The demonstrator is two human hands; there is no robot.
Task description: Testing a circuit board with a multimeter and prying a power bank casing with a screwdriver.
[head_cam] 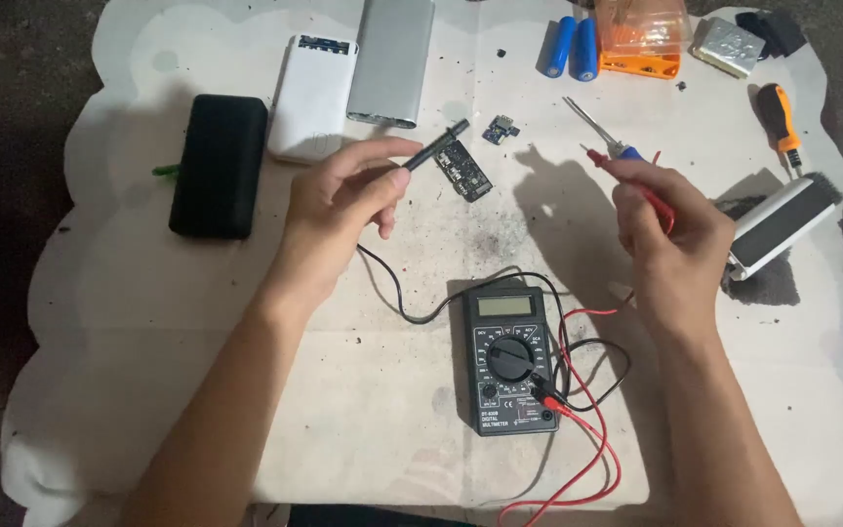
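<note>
With the black dial multimeter (509, 359) already set out at lower centre, the left hand (339, 210) pinched the slim black probe (435, 144) just over the small dark circuit board (463, 170), while the right hand (670, 229) gripped the red probe (626, 176), neither tip visibly touching the board yet

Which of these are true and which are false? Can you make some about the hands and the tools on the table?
1. The left hand holds a black probe. True.
2. The right hand holds a blue probe. False: it holds a red probe.
3. The multimeter lies between the two forearms. True.
4. The two blue batteries lie beside the multimeter. False: they lie at the far edge, by an orange box.
5. The black probe's tip is over a small circuit board. True.
</note>
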